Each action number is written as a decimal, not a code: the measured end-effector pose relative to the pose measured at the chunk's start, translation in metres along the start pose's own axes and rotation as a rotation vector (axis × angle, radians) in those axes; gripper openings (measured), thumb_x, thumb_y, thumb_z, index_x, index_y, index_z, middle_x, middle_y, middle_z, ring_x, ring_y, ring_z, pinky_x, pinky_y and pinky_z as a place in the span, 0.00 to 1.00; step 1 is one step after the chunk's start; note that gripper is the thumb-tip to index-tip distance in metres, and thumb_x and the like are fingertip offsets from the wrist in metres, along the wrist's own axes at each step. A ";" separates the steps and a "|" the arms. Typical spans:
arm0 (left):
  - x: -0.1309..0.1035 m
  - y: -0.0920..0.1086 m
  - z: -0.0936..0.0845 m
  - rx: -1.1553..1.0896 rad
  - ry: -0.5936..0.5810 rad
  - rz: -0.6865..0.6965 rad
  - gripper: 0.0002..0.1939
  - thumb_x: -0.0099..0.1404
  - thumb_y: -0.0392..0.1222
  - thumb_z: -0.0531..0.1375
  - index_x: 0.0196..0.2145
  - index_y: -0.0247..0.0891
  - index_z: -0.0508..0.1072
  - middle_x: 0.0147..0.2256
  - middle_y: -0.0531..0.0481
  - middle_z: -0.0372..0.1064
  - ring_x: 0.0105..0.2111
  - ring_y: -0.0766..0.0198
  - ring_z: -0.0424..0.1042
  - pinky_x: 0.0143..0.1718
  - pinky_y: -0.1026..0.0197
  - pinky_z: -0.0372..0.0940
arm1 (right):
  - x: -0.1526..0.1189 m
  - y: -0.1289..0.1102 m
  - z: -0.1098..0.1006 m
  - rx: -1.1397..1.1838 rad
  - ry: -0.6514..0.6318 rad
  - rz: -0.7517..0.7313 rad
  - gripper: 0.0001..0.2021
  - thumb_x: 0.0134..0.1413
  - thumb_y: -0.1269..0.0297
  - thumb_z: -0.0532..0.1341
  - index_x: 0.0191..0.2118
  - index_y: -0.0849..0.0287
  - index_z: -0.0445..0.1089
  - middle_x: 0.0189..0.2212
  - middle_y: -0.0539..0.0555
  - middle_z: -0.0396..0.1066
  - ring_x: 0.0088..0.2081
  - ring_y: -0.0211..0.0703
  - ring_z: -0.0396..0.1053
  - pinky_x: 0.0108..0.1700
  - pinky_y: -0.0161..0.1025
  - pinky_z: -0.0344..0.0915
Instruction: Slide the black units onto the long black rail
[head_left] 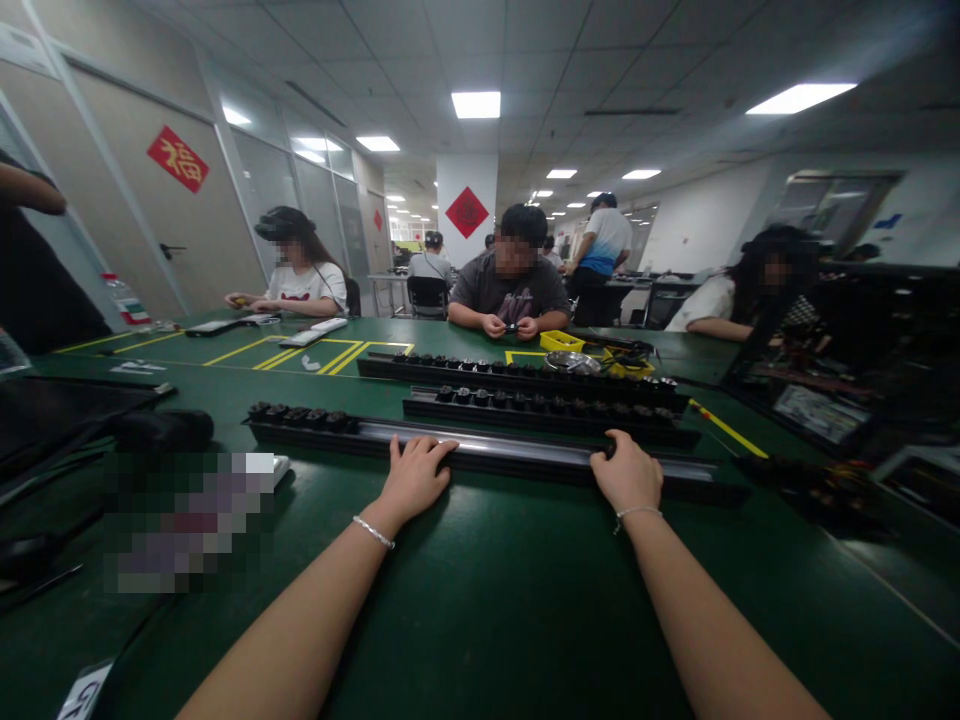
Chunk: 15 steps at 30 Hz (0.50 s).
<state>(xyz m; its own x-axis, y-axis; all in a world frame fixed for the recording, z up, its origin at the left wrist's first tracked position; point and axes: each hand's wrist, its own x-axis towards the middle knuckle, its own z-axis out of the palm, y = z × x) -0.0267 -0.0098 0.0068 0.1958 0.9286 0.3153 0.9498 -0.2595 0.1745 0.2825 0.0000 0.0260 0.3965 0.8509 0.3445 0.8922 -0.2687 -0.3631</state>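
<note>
A long black rail (517, 445) with a shiny grey channel lies across the green table before me. Several small round black parts (300, 415) sit in a row at its left end. My left hand (414, 472) rests on the near edge of the rail, fingers spread and thumb stretched to the right, with nothing seen in it. Further right along the same rail, my right hand (630, 475) has its fingers curled in. Something small and dark shows between its thumb and forefinger, too hidden to name.
Behind lie two more black rails, a middle one (551, 405) and a far one (517, 372), filled with black parts. A yellow tray (562, 341) and metal dish (571, 362) stand beyond. A blurred-out object (199, 525) lies left. A co-worker (510, 280) sits opposite.
</note>
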 end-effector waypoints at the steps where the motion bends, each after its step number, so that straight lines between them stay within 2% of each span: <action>1: 0.000 0.000 0.000 -0.003 0.000 0.001 0.23 0.62 0.40 0.53 0.55 0.51 0.65 0.47 0.48 0.67 0.52 0.53 0.61 0.60 0.32 0.35 | 0.000 0.000 0.000 0.000 -0.002 0.002 0.22 0.51 0.66 0.51 0.52 0.60 0.64 0.46 0.60 0.71 0.49 0.52 0.66 0.52 0.49 0.54; 15: 0.000 -0.002 0.002 -0.020 0.019 0.014 0.23 0.61 0.40 0.53 0.54 0.51 0.65 0.46 0.48 0.67 0.52 0.53 0.61 0.59 0.31 0.35 | 0.000 0.003 -0.001 0.017 -0.008 0.007 0.23 0.51 0.66 0.51 0.54 0.60 0.63 0.46 0.60 0.71 0.48 0.50 0.66 0.54 0.49 0.53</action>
<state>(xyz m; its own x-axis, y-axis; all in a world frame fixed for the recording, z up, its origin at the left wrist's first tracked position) -0.0285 -0.0091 0.0045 0.2044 0.9197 0.3352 0.9419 -0.2780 0.1883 0.2853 -0.0009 0.0259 0.4013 0.8524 0.3351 0.8855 -0.2675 -0.3800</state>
